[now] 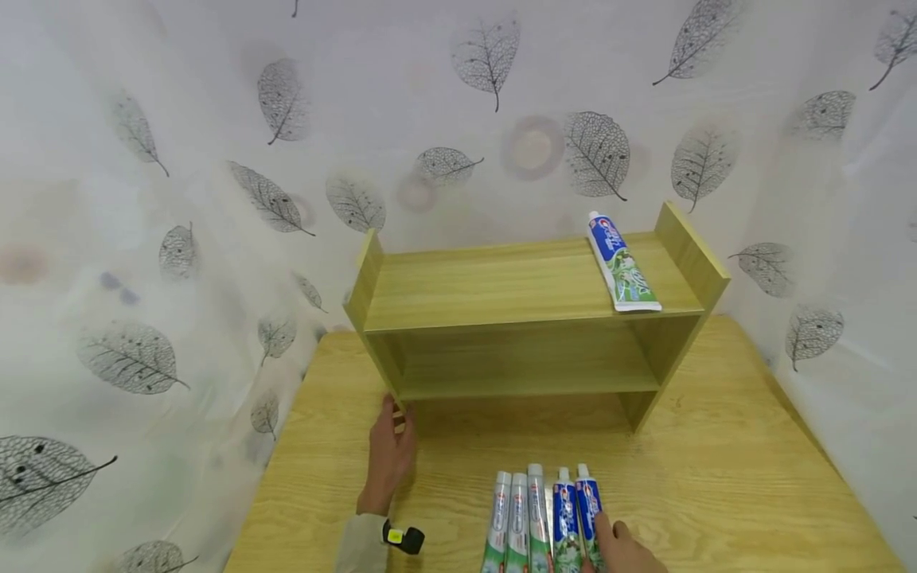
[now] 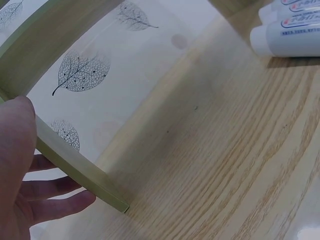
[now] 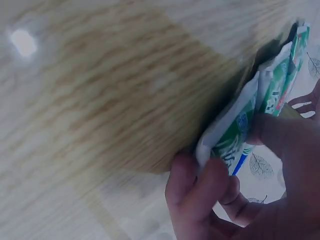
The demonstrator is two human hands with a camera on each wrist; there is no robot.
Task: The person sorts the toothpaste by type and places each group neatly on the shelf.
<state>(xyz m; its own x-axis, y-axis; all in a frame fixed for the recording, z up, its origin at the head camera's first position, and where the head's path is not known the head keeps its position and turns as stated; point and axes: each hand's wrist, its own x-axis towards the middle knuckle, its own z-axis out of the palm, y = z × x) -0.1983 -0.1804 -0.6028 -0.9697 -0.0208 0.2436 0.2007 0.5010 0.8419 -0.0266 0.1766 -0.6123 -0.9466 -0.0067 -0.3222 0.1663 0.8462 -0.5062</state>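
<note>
Closest to the person, at the near edge of the wooden table, the right hand has its fingers and thumb curled round the crimped end of a toothpaste tube, the rightmost of a row of five tubes lying side by side with their white caps pointing toward the shelf. The right wrist view shows the fingers pinching that flat tail, with another tube pressed right beside it. A little farther and to the left, the left hand reaches to the bottom left corner of the small wooden shelf unit; in the left wrist view its thumb lies on one face of the side panel and its straight fingers on the other, holding the board between them. Farthest off, a single tube lies on the right part of the shelf's top board, cap toward the leaf-patterned curtain behind.
</note>
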